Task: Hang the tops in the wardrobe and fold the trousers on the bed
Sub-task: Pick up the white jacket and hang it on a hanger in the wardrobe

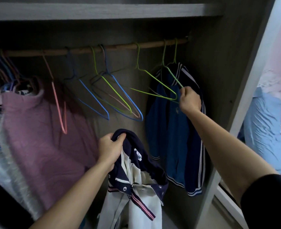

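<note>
Two bare forearms reach into the wardrobe, the right one under a black sleeve. The left hand (111, 150) is closed round the navy collar of a white-and-navy top (141, 200), which hangs below it, low at the middle of the opening and clear of the rail (120, 46). The right hand (190, 100) pinches the near corner of an empty green hanger (137, 58), whose hook sits on the rail.

To each side of that hook the rail shows a short bare stretch. To the left hang empty blue hangers (130, 100) and a pink hanger (56, 100), then a pink garment (42, 129) that fills the left end. A blue jacket (169, 129) with white stripes hangs on other green hangers just behind the right hand, close to the wardrobe's side wall (219, 80). A shelf (103, 11) runs above the rail. Past the wardrobe's right edge lies the bed (265, 123) with pale blue cloth on it.
</note>
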Tool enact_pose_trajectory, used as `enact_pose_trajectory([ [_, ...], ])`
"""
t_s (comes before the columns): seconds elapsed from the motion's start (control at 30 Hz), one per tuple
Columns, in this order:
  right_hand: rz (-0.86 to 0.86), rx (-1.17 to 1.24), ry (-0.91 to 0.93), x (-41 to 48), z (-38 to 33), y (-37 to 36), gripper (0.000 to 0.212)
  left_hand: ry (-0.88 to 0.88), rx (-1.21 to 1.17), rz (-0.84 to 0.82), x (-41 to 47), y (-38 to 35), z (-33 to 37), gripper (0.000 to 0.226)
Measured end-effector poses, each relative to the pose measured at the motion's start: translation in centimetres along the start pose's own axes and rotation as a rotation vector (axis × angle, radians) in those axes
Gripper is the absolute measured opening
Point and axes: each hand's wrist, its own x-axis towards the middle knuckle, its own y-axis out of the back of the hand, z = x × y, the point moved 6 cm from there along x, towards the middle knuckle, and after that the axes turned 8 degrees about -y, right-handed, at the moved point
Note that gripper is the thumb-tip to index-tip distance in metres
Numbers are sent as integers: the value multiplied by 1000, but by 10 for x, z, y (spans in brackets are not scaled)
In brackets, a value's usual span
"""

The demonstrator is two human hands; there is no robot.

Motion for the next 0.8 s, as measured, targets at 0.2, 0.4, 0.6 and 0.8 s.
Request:
enact_pose_trajectory([
  [0.2,79,26,78,17,9,24,35,-19,8,-41,13,-13,-7,28],
  [0.4,114,67,145,18,2,34,34,-23,24,-44,26,-22,-13,27],
  [0.6,114,8,203,-11,11,33,26,-6,19,-55,33,-25,-18,24],
  [0.8,164,5,72,-102,102,16,31,17,-19,-104,24,-32,-20,30],
])
